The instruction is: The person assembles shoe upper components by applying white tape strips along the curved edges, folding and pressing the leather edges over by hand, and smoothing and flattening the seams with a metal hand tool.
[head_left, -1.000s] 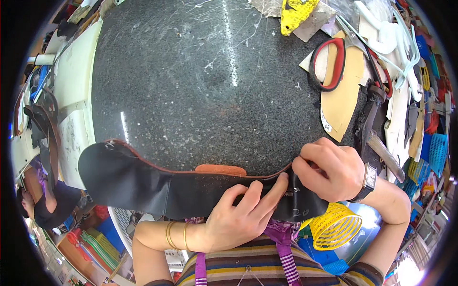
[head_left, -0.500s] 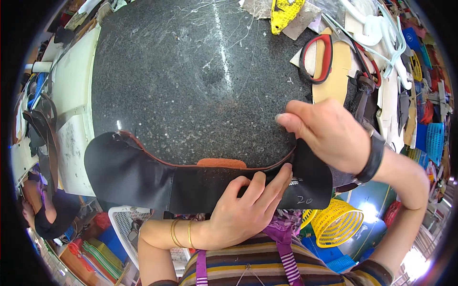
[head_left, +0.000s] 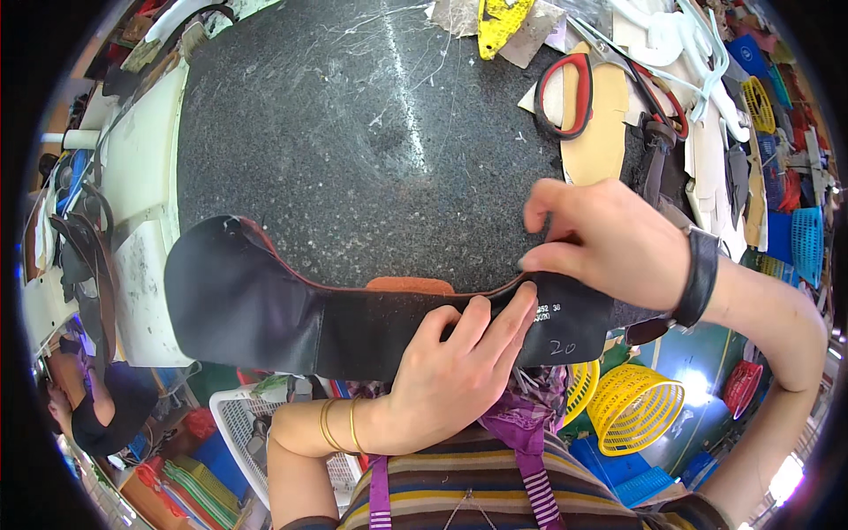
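A black leather piece (head_left: 362, 331), curved and shaped like a shoe upper, lies along the near edge of the dark stone worktop (head_left: 344, 132). Reddish-brown lining shows along its curved inner edge, and a brown tab (head_left: 411, 285) juts out at the middle. My left hand (head_left: 455, 371) rests on the leather right of centre, fingers stretched out and pressing near the edge. Over the right end hovers my right hand (head_left: 609, 238); its thumb tip is close to the curved edge, the index finger bent and apart from it. Whether that thumb touches the leather I cannot tell.
Red-and-black scissors (head_left: 579, 97) lie on a tan sheet piece (head_left: 596, 146) at the far right, near a yellow object (head_left: 502, 26) and scraps. A pale board (head_left: 146, 194) borders the left. Below the worktop are a yellow basket (head_left: 636, 408) and a white basket (head_left: 231, 415).
My right thumb and index finger have parted from a pinch, and the thumb has come down toward the leather's edge. The left hand stays on the leather. The view has shifted slightly.
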`<state>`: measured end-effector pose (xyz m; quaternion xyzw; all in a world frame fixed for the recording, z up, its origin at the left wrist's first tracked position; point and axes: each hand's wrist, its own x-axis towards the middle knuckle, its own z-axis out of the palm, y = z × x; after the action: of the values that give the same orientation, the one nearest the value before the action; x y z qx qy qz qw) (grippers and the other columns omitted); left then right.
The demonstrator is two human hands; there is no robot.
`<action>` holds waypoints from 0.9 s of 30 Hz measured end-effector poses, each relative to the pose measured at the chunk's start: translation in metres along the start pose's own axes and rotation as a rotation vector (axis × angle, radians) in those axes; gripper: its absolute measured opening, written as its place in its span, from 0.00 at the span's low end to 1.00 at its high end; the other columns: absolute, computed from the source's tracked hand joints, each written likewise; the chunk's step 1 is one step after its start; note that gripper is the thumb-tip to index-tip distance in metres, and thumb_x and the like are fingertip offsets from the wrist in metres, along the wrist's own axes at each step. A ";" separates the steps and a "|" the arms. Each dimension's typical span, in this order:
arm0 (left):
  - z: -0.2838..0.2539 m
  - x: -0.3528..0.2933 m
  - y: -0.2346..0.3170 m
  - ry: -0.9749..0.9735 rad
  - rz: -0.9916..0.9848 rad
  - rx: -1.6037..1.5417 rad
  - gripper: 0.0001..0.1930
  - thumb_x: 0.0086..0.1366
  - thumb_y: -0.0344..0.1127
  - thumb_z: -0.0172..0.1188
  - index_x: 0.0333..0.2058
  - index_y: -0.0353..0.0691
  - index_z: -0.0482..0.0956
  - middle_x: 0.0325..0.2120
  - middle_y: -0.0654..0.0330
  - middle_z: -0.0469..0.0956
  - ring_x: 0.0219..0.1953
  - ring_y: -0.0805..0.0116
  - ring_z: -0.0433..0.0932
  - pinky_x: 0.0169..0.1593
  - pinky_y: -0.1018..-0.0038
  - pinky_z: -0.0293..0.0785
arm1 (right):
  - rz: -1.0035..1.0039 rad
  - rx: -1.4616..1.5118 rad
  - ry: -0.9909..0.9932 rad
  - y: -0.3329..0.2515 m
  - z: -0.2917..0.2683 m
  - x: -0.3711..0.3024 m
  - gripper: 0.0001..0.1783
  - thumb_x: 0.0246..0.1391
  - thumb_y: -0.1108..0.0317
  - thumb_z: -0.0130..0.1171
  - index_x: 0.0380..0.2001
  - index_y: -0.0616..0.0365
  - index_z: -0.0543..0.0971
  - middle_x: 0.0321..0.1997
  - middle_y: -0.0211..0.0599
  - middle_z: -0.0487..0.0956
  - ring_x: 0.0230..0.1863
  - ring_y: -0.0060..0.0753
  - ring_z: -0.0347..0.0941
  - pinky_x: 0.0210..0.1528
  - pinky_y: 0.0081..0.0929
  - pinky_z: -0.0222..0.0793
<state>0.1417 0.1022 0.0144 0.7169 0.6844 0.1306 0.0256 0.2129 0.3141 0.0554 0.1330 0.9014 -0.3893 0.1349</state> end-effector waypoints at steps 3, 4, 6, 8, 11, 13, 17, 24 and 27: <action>-0.003 0.000 -0.001 -0.016 0.007 -0.027 0.23 0.52 0.35 0.54 0.48 0.38 0.80 0.57 0.65 0.70 0.43 0.64 0.69 0.42 0.73 0.69 | -0.367 -0.351 0.013 -0.010 0.012 -0.004 0.08 0.48 0.75 0.59 0.33 0.60 0.72 0.25 0.43 0.77 0.28 0.48 0.77 0.30 0.38 0.71; -0.004 0.001 0.000 -0.021 0.007 -0.040 0.23 0.52 0.35 0.54 0.48 0.38 0.80 0.57 0.65 0.70 0.43 0.64 0.69 0.43 0.73 0.69 | -0.411 -0.292 0.023 -0.009 0.009 -0.005 0.08 0.48 0.76 0.57 0.33 0.59 0.73 0.22 0.41 0.75 0.28 0.48 0.77 0.31 0.38 0.72; -0.003 0.000 0.000 -0.023 0.007 -0.024 0.23 0.52 0.35 0.54 0.48 0.38 0.80 0.57 0.65 0.70 0.44 0.64 0.68 0.43 0.73 0.69 | -0.158 -0.084 0.036 -0.002 0.003 -0.004 0.09 0.47 0.78 0.58 0.33 0.61 0.73 0.23 0.41 0.77 0.28 0.45 0.77 0.31 0.34 0.72; -0.005 0.000 0.002 -0.028 0.003 -0.004 0.23 0.52 0.35 0.54 0.49 0.38 0.79 0.57 0.65 0.70 0.44 0.64 0.68 0.44 0.72 0.69 | 0.013 0.039 0.001 0.003 -0.001 0.004 0.11 0.46 0.79 0.59 0.34 0.62 0.71 0.24 0.43 0.79 0.28 0.44 0.79 0.31 0.32 0.72; -0.003 0.003 0.000 -0.035 0.003 -0.055 0.24 0.52 0.34 0.54 0.49 0.37 0.79 0.58 0.65 0.70 0.44 0.64 0.68 0.44 0.72 0.69 | -0.151 -0.020 0.077 0.012 0.010 0.005 0.13 0.46 0.80 0.59 0.35 0.62 0.69 0.24 0.44 0.79 0.29 0.45 0.79 0.32 0.33 0.73; -0.004 0.001 0.001 -0.027 0.001 -0.031 0.24 0.52 0.34 0.54 0.49 0.37 0.79 0.57 0.64 0.70 0.43 0.64 0.68 0.44 0.72 0.69 | -0.139 0.044 0.021 0.016 0.006 0.006 0.14 0.46 0.79 0.60 0.36 0.62 0.68 0.25 0.44 0.79 0.30 0.46 0.79 0.32 0.34 0.73; -0.004 0.002 0.001 -0.025 -0.008 -0.027 0.23 0.53 0.35 0.54 0.49 0.37 0.79 0.57 0.63 0.71 0.42 0.64 0.69 0.43 0.72 0.68 | -0.213 -0.127 -0.033 0.013 0.011 0.002 0.12 0.48 0.76 0.60 0.35 0.60 0.69 0.27 0.41 0.76 0.32 0.47 0.76 0.33 0.37 0.72; -0.008 0.007 0.007 -0.031 -0.076 0.021 0.22 0.56 0.40 0.59 0.48 0.37 0.76 0.53 0.58 0.74 0.39 0.62 0.71 0.36 0.70 0.70 | -0.382 -0.247 0.241 0.008 -0.006 -0.005 0.12 0.44 0.76 0.56 0.35 0.59 0.72 0.33 0.41 0.70 0.36 0.47 0.71 0.35 0.37 0.71; -0.024 0.000 -0.016 -0.059 0.038 -0.455 0.28 0.50 0.46 0.65 0.48 0.36 0.76 0.50 0.58 0.76 0.43 0.57 0.73 0.43 0.66 0.74 | -0.492 -0.074 -0.057 -0.006 0.025 -0.031 0.14 0.43 0.73 0.58 0.37 0.61 0.72 0.39 0.43 0.73 0.42 0.46 0.72 0.40 0.33 0.73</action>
<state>0.1207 0.0994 0.0341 0.7088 0.6228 0.2608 0.2042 0.2432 0.2874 0.0539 -0.1063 0.9163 -0.3805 0.0660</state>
